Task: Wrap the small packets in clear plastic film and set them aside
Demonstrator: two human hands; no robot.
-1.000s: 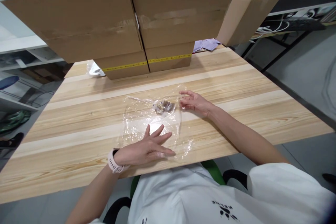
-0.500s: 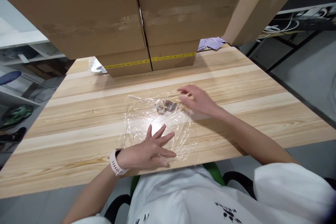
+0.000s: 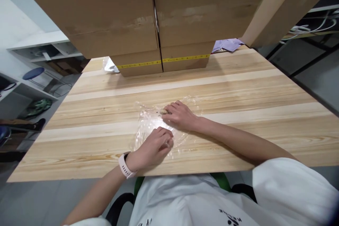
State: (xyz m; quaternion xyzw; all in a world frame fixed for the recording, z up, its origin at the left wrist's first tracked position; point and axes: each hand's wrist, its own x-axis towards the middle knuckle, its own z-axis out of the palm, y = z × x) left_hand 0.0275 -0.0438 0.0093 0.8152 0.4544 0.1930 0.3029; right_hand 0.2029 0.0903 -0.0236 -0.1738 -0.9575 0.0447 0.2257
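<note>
A thin, crinkled sheet of clear plastic [image 3: 148, 122] lies on the wooden table in front of me. My right hand [image 3: 180, 116] is closed over a small brownish bundle [image 3: 164, 112] on the far part of the sheet, its fingers hiding most of it. At the nearer side of the sheet, my left hand [image 3: 156, 144], with a pale wristband at the wrist, has its fingers curled together on a fold of the clear plastic. What the bundle is made of cannot be made out.
Large cardboard boxes [image 3: 106, 21] with yellow tape stand stacked along the back of the wooden table [image 3: 92, 123]. A crumpled silvery wrapper [image 3: 109, 65] lies at their left, purple packets [image 3: 227, 45] at their right. The table's front edge runs close to my body.
My right hand has come down and left onto the small bundle and closed over it. My left hand, spread flat before, has curled its fingers onto the plastic. The camera view has shifted slightly.
</note>
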